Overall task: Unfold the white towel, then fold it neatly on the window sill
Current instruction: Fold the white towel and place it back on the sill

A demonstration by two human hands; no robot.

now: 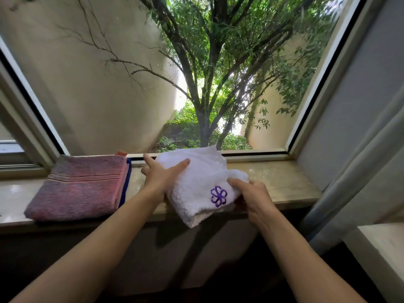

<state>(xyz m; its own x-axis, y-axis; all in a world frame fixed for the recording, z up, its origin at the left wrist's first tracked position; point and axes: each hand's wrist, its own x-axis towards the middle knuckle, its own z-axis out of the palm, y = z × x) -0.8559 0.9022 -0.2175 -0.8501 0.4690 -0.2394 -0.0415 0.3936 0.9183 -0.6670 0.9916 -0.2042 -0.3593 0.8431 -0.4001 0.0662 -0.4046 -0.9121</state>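
Marble window sill [284, 182] ran beneath a large pane, with a tree [203, 119] and pale walls outside. White towel [196, 182], folded and bearing a purple embroidered flower [218, 196], lay mid-sill at an angle, its near corner hanging past the front edge and its far corner reaching the window frame. Left hand [159, 173] rested on the towel's left side, thumb stretched flat across the cloth, index finger pointing toward the frame, remaining fingers tucked at the towel's edge; whether they gripped it could not be told. Right hand [253, 193] gripped the towel's right edge, fingers curled over a raised fold. Both forearms reached in from below. Pink towel [80, 186] sat folded to the left, atop a blue layer, near but apart. Bare sill lay open to the right, up to a grey curtain [358, 162].
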